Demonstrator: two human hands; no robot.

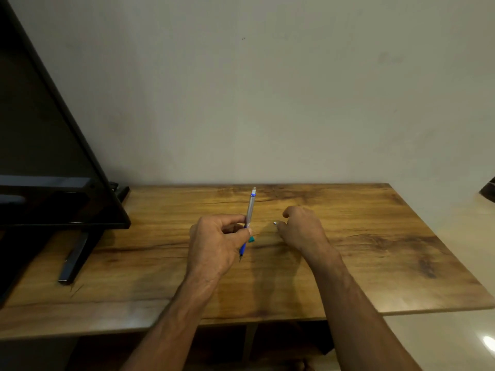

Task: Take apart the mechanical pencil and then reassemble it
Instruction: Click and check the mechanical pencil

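Observation:
My left hand grips the mechanical pencil near its middle, above the wooden table. The pencil stands almost upright, with a silver barrel, a blue band and a white eraser end on top, and a blue grip section with the dark tip pointing down. A small teal piece shows just beside my left fingers; whether it lies on the table or is held I cannot tell. My right hand hovers low over the table to the right, and its fingertips pinch a small silver part.
A large black screen on a dark stand fills the left side of the table. A plain wall rises behind the far edge. A dark object shows at the right border. The table's near edge runs below my forearms.

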